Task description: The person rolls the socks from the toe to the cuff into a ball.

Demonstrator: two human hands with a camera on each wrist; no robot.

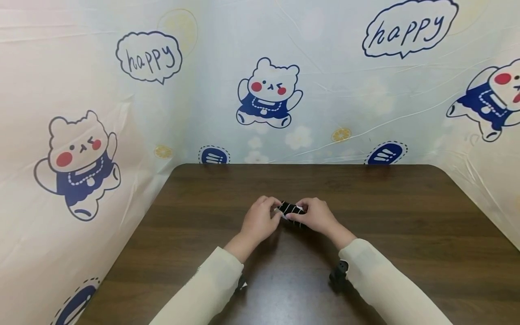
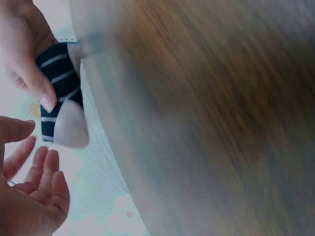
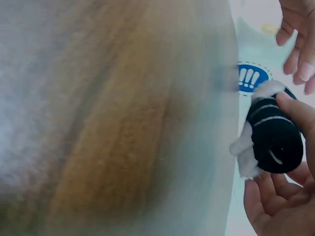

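Observation:
A black sock with thin white stripes and pale patches (image 1: 290, 209), folded into a small bundle, is held above the middle of the table. My right hand (image 1: 320, 217) pinches it between thumb and fingers. The right wrist view shows the sock (image 3: 274, 132) as a thick roll, with whitish fabric poking out along one side. Close by its other end is my left hand (image 1: 260, 219), fingers loosely bent. In the left wrist view the left hand (image 2: 37, 196) stands a little apart from the sock's pale end (image 2: 72, 125), holding nothing.
The brown wooden table (image 1: 183, 280) reaches back to a pale curtain (image 1: 325, 40) printed with cartoon bears, which also hangs along both sides. A dark device (image 1: 339, 276) sits at the right cuff, and part of another (image 1: 241, 284) shows under the left sleeve.

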